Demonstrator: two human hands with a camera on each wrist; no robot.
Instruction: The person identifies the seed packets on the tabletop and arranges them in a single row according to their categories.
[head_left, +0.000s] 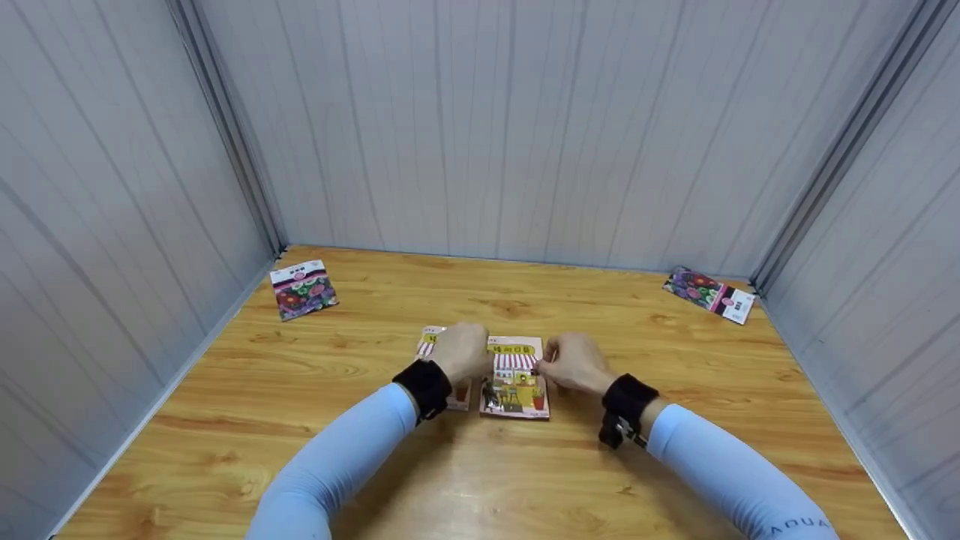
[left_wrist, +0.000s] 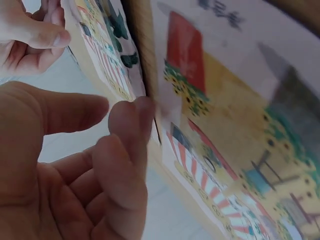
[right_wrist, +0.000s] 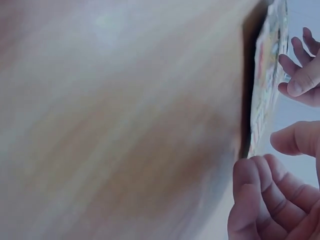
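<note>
From the head camera, nearest to me, a person's two forearms reach in wearing pale blue sleeves (head_left: 337,442), the right one lettered "AQUA". Each wrist carries a black strap (head_left: 426,386). Beneath them spreads a glossy wood-grain table (head_left: 487,480).

At mid-table lie two flat printed packets, side by side with a narrow strip of wood between them. The left shopfront packet (head_left: 463,397) is mostly covered by the left hand (head_left: 461,351). On the left wrist camera I see that hand's thumb apart from its loosely bent fingers, whose tips are at the gap. The right shopfront packet (head_left: 514,382) shows a striped awning and a yellow label. The right hand (head_left: 576,364) is at its right edge, fingers bent together, thumb apart from them; I cannot tell how firmly they touch.

Farther off, a left flower packet (head_left: 304,290) and a right flower packet (head_left: 709,294) lie near the back corners, before a pale panelled wall (head_left: 487,135).
</note>
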